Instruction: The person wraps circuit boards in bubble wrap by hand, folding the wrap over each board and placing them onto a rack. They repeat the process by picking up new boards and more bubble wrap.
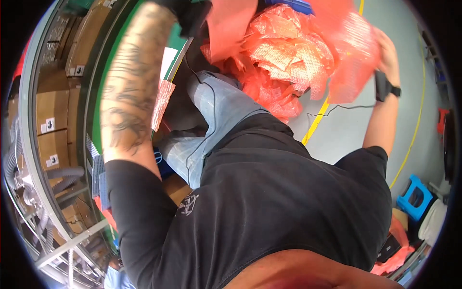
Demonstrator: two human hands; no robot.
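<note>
My right hand point(387, 50) is raised at the upper right and grips a pink bubble-wrap bag point(353, 60), blurred by motion; the bag covers part of its fingers. A black device point(382, 86) is strapped to that wrist. My left forearm point(130, 82) reaches up along the left side to a black wrist device point(190, 17), and the left hand itself lies past the top edge. Close to that wrist hangs a smooth pink sheet point(231, 26). Between my arms, a large heap of crumpled pink bubble-wrap bags point(288, 53) lies beyond my legs.
Shelving with cardboard boxes point(52, 111) runs along the left, beside a green-topped bench edge point(98, 96). A thin black cable point(211, 91) crosses my leg. Yellow lines point(315, 125) mark the grey floor. A blue stool point(415, 197) stands at the right.
</note>
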